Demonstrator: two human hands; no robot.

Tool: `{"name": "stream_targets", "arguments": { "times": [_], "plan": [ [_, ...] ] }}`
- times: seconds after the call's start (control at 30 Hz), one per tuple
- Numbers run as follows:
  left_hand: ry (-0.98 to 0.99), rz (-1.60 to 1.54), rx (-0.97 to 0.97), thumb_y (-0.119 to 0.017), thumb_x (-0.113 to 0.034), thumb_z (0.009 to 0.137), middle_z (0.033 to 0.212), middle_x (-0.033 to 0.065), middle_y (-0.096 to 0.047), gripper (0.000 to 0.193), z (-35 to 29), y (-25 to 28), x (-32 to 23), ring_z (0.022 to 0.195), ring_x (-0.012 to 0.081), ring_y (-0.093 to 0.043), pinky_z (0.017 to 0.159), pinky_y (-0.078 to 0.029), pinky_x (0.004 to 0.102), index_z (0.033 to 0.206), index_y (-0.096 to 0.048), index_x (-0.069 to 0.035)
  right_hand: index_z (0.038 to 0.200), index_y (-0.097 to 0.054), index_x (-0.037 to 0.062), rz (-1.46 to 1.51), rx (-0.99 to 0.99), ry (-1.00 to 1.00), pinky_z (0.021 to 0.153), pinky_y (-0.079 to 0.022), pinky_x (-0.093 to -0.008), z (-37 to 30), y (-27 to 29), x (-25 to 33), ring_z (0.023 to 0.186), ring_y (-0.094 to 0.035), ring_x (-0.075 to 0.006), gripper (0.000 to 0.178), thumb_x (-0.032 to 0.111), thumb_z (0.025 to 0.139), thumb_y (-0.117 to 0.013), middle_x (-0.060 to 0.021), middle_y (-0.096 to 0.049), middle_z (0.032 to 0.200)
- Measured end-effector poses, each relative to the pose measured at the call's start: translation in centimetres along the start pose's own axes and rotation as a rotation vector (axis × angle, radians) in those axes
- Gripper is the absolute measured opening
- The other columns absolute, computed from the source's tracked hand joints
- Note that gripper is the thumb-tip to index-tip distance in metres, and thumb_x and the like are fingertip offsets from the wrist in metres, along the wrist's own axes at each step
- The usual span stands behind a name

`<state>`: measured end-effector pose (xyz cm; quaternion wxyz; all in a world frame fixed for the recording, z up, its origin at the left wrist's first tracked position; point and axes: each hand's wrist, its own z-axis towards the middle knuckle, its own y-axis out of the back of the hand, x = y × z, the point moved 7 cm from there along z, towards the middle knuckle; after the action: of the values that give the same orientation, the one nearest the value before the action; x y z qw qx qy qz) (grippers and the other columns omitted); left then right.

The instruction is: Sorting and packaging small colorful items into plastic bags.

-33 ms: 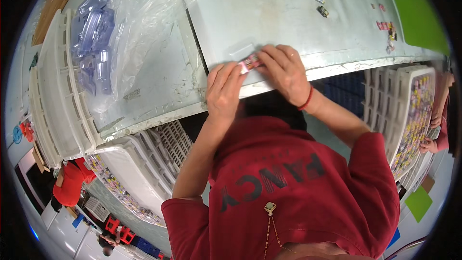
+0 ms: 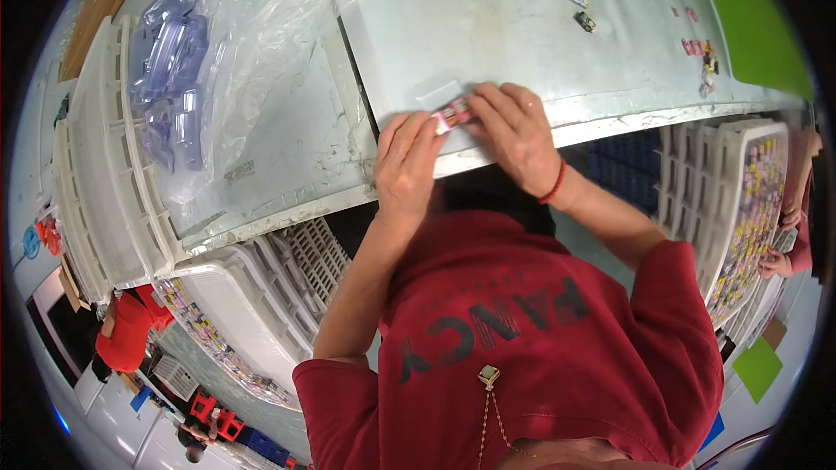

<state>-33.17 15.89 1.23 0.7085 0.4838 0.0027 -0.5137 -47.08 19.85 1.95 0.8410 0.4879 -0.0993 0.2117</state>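
Over the table's front edge, both hands hold a small pink, white and dark printed strip (image 2: 454,114), perhaps a row of little packs; its exact kind is too small to tell. My left hand (image 2: 405,161) pinches its left end with closed fingers. At the other end, my right hand (image 2: 520,135), with a red cord bracelet at the wrist, grips it with bent fingers. Just beyond them a clear plastic piece (image 2: 435,91) lies on the pale tabletop (image 2: 488,43). My fingers hide both ends of the strip.
Clear bluish plastic trays (image 2: 174,52) are heaped at the left beside crumpled plastic film (image 2: 261,26). Small colourful pieces (image 2: 585,21) lie scattered at the back and right. White crates (image 2: 731,209) filled with small coloured items stand below the table, near another person's hand (image 2: 773,264).
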Motion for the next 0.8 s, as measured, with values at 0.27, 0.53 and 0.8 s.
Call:
{"name": "stream_targets", "arguments": {
  "times": [0.27,0.53,0.8],
  "plan": [
    [-0.026,0.146,0.317,-0.069,-0.002,0.076,0.131,0.0212,-0.051,0.051,-0.5,-1.3,-0.9,0.12,0.0441,-0.047,0.099,-0.04,0.0467,0.124,-0.051,0.005,0.133,-0.044,-0.0076,-0.15,0.25,-0.083,0.101,-0.034,-0.0484,-2.3,-1.7,1.6,0.13,-0.038,-0.0369,0.071,0.038,0.082,-0.064,-0.0206,-0.039,0.144],
    [0.085,-0.059,0.258,-0.07,-0.011,0.079,0.142,0.0219,-0.04,0.061,-1.4,-0.6,0.5,0.13,0.0402,-0.04,0.105,-0.034,0.051,0.133,-0.044,0.002,0.139,-0.037,-0.0065,-0.097,0.343,-0.101,0.11,-0.023,-0.0556,-2.9,-2.0,1.5,0.139,-0.03,-0.0362,0.079,0.045,0.084,-0.061,-0.0214,-0.034,0.147],
    [0.097,-0.038,0.069,-0.074,-0.007,0.077,0.121,0.0164,-0.058,0.045,-2.0,2.4,1.5,0.112,0.0352,-0.055,0.093,-0.047,0.041,0.116,-0.056,0.002,0.139,-0.037,-0.006,-0.11,0.358,-0.105,0.111,-0.021,-0.0551,-3.0,-2.2,1.3,0.14,-0.028,-0.0354,0.08,0.047,0.084,-0.06,-0.0206,-0.032,0.149]
  ]
}}
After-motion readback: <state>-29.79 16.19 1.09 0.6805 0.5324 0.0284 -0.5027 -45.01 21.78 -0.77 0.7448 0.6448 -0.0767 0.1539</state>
